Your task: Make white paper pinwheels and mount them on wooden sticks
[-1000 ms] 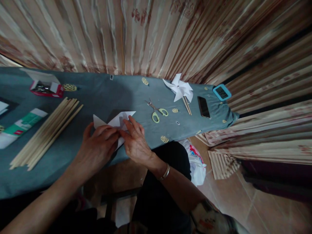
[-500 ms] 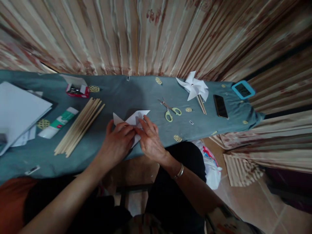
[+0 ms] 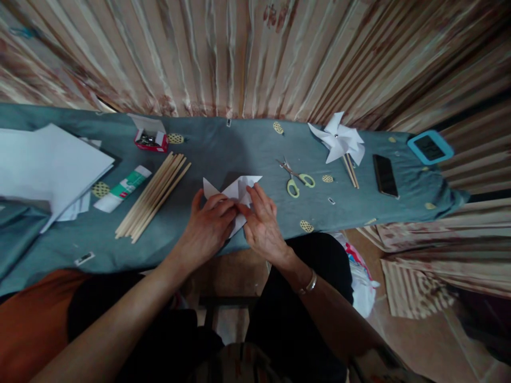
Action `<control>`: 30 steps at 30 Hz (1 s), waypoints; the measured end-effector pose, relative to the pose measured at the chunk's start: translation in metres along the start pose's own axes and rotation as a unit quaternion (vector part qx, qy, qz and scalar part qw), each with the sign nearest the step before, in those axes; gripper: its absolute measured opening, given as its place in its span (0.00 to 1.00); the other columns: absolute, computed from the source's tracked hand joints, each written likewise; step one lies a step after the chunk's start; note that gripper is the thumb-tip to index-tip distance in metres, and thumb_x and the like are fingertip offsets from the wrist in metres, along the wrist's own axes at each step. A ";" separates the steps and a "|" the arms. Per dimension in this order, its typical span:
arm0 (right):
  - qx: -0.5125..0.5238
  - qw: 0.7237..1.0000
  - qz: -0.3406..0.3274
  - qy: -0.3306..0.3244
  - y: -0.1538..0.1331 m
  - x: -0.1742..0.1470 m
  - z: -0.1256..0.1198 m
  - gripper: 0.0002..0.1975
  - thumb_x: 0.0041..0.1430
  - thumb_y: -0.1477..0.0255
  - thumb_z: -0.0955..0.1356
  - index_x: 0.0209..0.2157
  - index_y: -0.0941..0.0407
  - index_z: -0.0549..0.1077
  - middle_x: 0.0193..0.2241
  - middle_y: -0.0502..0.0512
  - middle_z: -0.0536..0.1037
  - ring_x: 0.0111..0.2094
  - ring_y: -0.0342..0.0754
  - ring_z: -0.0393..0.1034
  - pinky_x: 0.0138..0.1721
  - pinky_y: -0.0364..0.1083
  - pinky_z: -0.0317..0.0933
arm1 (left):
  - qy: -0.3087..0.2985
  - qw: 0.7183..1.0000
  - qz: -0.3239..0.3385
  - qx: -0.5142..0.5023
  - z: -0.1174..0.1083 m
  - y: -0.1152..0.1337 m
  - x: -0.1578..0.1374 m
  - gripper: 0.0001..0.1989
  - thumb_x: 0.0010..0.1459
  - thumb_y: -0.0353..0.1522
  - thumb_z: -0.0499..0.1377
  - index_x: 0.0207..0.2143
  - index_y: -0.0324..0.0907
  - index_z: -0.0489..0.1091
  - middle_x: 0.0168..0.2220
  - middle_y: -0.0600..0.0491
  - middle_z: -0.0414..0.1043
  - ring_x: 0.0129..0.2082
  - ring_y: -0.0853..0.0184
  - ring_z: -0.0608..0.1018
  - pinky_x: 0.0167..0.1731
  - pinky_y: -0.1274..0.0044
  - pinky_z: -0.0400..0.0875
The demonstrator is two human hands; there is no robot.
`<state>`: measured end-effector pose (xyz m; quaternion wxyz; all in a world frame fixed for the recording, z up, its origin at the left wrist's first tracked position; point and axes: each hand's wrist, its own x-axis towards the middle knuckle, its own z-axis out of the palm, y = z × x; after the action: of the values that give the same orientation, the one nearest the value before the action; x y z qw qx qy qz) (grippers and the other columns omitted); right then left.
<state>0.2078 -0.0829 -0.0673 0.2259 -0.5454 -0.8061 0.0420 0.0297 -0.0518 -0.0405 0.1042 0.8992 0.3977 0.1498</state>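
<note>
Both hands are at a white paper pinwheel piece (image 3: 235,190) near the table's front edge, its pointed corners sticking up past the fingers. My left hand (image 3: 211,223) is closed on its left side, fingers bent over the middle. From the right, my right hand (image 3: 261,221) grips the paper, thumb and fingertips meeting the left fingers near the centre. Whatever lies under the fingertips is hidden. To the right lie scissors with green handles (image 3: 293,187), blades spread. Left of my hands rests a bundle of wooden sticks (image 3: 154,197).
A finished white pinwheel (image 3: 335,141) with sticks lies at the back right, beside a phone (image 3: 385,175) and a blue-framed timer (image 3: 431,147). On the left are a small red box (image 3: 154,141) of metal pieces, a green-and-white tube (image 3: 123,189) and stacked white paper (image 3: 59,165).
The whole view has shifted, so the table's things appear farther right. Both hands stay on the paper, with the right fingers slightly moved along its right side.
</note>
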 end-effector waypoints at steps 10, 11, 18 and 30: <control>-0.004 1.000 0.011 -0.021 0.000 0.002 -0.003 0.21 0.64 0.78 0.59 0.54 0.57 0.72 0.67 0.63 0.58 0.72 0.59 0.40 0.64 0.63 0.50 | -0.009 1.000 -0.017 0.005 -0.005 0.003 -0.001 0.12 0.66 0.28 0.52 0.48 0.44 0.72 0.54 0.48 0.75 0.59 0.54 0.71 0.63 0.48 0.53; -0.003 1.000 0.013 -0.025 0.001 0.003 -0.003 0.21 0.64 0.78 0.59 0.54 0.57 0.72 0.68 0.62 0.58 0.72 0.60 0.40 0.64 0.64 0.50 | -0.008 1.000 -0.016 0.006 -0.005 0.003 -0.001 0.12 0.66 0.28 0.53 0.48 0.45 0.72 0.54 0.48 0.75 0.59 0.54 0.71 0.64 0.48 0.53; 0.014 1.000 0.000 -0.028 0.000 0.002 -0.001 0.20 0.67 0.76 0.58 0.55 0.56 0.71 0.67 0.62 0.59 0.72 0.59 0.39 0.64 0.64 0.49 | 0.004 1.000 0.000 0.017 -0.002 0.000 -0.003 0.11 0.65 0.28 0.53 0.47 0.43 0.71 0.51 0.47 0.75 0.58 0.54 0.71 0.63 0.48 0.53; -0.019 0.999 0.004 -0.027 -0.001 0.000 -0.003 0.22 0.66 0.77 0.58 0.57 0.56 0.70 0.67 0.62 0.59 0.71 0.60 0.41 0.64 0.62 0.51 | 0.075 0.997 0.029 0.007 0.013 -0.005 -0.005 0.10 0.66 0.30 0.51 0.44 0.46 0.71 0.48 0.49 0.77 0.54 0.55 0.73 0.62 0.51 0.56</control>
<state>0.2086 -0.0839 -0.0641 0.1936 -0.5519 -0.8101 0.0420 0.0270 -0.0530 -0.0550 0.0631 0.8971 0.3795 0.2171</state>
